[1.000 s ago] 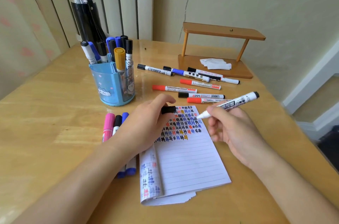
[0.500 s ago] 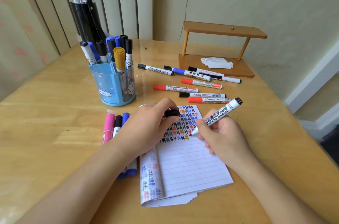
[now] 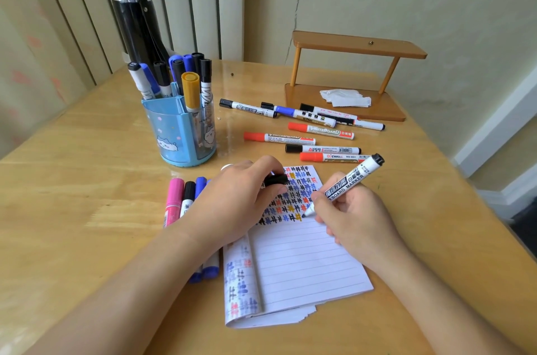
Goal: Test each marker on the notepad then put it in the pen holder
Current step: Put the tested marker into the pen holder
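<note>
Marker [image 3: 348,180] in right grip [image 3: 351,218], tip on notepad [image 3: 305,267]

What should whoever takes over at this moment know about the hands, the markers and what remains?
Right hand grips an uncapped marker, tip down at the end of the last row of marks on the notepad.
Left hand pinches a black cap and rests on the notepad.
Done: rows of test marks; several markers stand in the pen holder.
Left: finish this mark, cap the marker, put it in the holder, then test the loose markers behind the notepad.
Side markers by the left hand: unclear whether tested.
</note>
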